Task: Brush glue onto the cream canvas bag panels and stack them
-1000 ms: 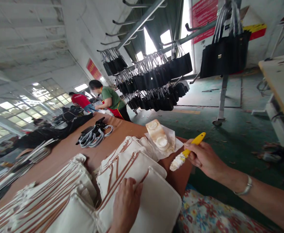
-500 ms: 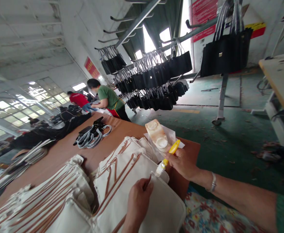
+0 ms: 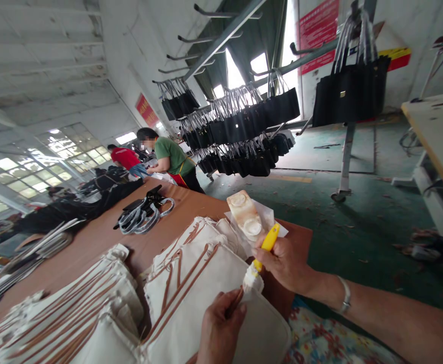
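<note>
My right hand (image 3: pixel 285 260) grips a brush (image 3: pixel 269 240) by its yellow handle. Its bristles (image 3: pixel 250 278) are coated in thick white paste and meet the tip of a brown strap (image 3: pixel 241 292). That strap is pinched between the thumb and fingers of my left hand (image 3: pixel 223 323), which hides much of it. Beneath both hands lies a cream bag panel (image 3: pixel 264 321), part of a stack with brown straps (image 3: pixel 191 278). Just beyond my right hand is a stained block-like container (image 3: pixel 244 210) with a round white opening, resting on white sheets.
More cream pieces with brown straps (image 3: pixel 77 313) are piled at left on the brown table (image 3: pixel 191 202). Wrapped handles (image 3: pixel 145 215) lie farther back. Black bags (image 3: pixel 240 121) hang on a rack. A person in green (image 3: pixel 170 156) and another in red (image 3: pixel 125 157) stand beyond.
My left hand has moved slightly right, bringing the brown strap's tip to the bristles. The brush has shifted a little down and tilted more upright in my right hand.
</note>
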`<state>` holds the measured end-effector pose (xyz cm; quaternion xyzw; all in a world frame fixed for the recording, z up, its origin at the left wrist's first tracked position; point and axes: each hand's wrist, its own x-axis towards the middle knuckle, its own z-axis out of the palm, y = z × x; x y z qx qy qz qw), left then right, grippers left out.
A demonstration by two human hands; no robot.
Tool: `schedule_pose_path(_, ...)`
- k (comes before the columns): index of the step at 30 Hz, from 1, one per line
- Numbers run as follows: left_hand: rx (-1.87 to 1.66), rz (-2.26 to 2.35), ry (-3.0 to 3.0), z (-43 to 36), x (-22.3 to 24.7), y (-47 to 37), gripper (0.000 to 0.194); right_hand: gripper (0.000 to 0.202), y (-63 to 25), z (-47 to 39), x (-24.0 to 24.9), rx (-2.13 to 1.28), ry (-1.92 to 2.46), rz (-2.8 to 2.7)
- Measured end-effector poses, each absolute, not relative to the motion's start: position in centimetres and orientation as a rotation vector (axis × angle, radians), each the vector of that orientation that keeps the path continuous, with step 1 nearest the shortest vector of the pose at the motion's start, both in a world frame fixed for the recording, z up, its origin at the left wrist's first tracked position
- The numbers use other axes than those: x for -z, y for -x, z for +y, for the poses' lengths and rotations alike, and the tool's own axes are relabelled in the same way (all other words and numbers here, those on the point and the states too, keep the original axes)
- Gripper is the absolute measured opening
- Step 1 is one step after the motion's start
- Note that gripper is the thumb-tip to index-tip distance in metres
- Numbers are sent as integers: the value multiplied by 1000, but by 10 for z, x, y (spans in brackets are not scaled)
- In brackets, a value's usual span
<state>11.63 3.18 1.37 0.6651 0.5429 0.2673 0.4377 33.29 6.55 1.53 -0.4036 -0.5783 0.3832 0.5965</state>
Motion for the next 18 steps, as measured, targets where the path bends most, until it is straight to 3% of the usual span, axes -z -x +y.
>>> schedule_pose_path(5, -732, 1442, -1836, 19, -9, -119, 35, 21, -339, 62, -20, -790, 964, -1352)
schedule_pose_path(9, -923, 1432, -1979, 4, -2, -125, 26, 22, -352, 63, -29, -731, 1001, -1271)
schedule_pose_path(18, -1039, 1470, -2200, -6, 8, -127, 19, 22, -352, 51, -40, -1227, 880, -1470)
